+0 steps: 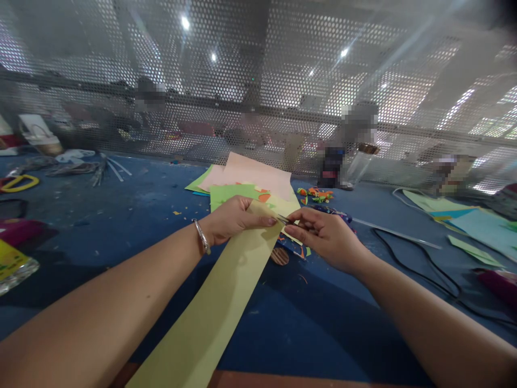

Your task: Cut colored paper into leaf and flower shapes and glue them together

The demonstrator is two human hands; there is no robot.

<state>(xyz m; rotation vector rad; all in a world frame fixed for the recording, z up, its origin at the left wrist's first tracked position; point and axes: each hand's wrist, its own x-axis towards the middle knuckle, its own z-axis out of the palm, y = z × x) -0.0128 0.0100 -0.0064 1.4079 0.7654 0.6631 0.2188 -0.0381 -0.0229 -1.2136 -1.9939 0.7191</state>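
My left hand [238, 220], with a silver bangle at its wrist, pinches the upper end of a long pale yellow paper strip [226, 291]. The strip hangs down toward me past the table's near edge. My right hand [323, 234] is closed around a small pair of scissors [284, 219]. Their metal blades meet the strip's right edge, close to my left thumb; the handles are mostly hidden by my fingers. Behind my hands lie stacked sheets, among them a pink sheet [258, 175] and a green sheet [226, 195]. A brown striped round piece [279, 256] rests below the scissors.
Orange and green paper scraps [317, 194] lie beyond my right hand. A black cord [420, 258] and more coloured paper [480, 226] are at right. Yellow-handled scissors [20, 184] and a yellow packet [14, 267] lie at left. A perforated metal screen [258, 97] stands along the back.
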